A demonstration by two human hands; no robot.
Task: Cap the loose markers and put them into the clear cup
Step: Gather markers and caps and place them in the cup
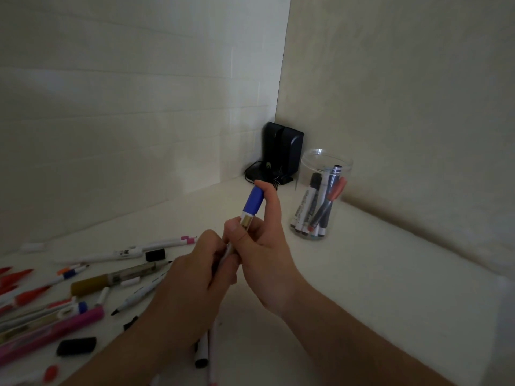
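I see the marker (245,227) held up over the table (362,274), tilted with its blue cap (253,201) pointing up and away, toward the corner. The cap sits on the marker's end, with a gold band showing just below it; I cannot tell whether it is pushed fully home. My right hand (262,246) grips the marker near the cap, its forefinger laid straight along the cap's side. My left hand (195,274) is curled round the lower barrel. I judge this as the capping step, near its end.

The clear cup (320,196) stands to the right, well apart, with several capped markers already upright in it. Next I would press the cap tight, free the left hand, and carry the marker over the cup's rim.

Loose markers (119,277) and caps (76,346) lie scattered to the left.
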